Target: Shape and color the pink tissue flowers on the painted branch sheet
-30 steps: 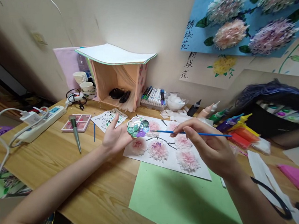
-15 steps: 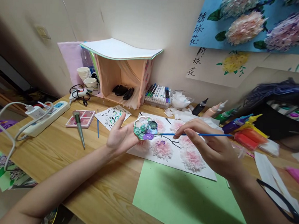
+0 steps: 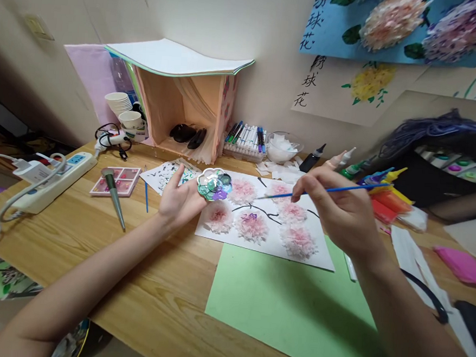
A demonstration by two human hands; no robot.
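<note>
A small flower-shaped paint palette [image 3: 214, 184], smeared with green, white and purple, rests on the fingers of my left hand [image 3: 179, 200], whose thumb points up away from it. Pinched in my right hand [image 3: 336, 204] is a thin blue paintbrush [image 3: 279, 195]. Its tip points left, over a white sheet [image 3: 273, 243] and apart from the palette. Pink-and-white ruffled paper flowers [image 3: 252, 229] are on the sheet, with dark painted branches between them. One lower flower bears purple marks. Under the sheet's lower edge lies green paper [image 3: 278, 295].
A makeup-style brush [image 3: 114, 198] lies across a pink palette box [image 3: 126, 182] at left, near a power strip [image 3: 58, 179]. Behind stand an open box [image 3: 186, 99], markers [image 3: 247, 138], a bowl of white scraps [image 3: 283, 146] and paint bottles [image 3: 313, 157]. Pink packet [image 3: 464, 265] lies right.
The brush tip has left the palette and moved right, over the sheet. My left hand and the palette have drawn slightly left, away from the brush. The whole view has shifted a little.
</note>
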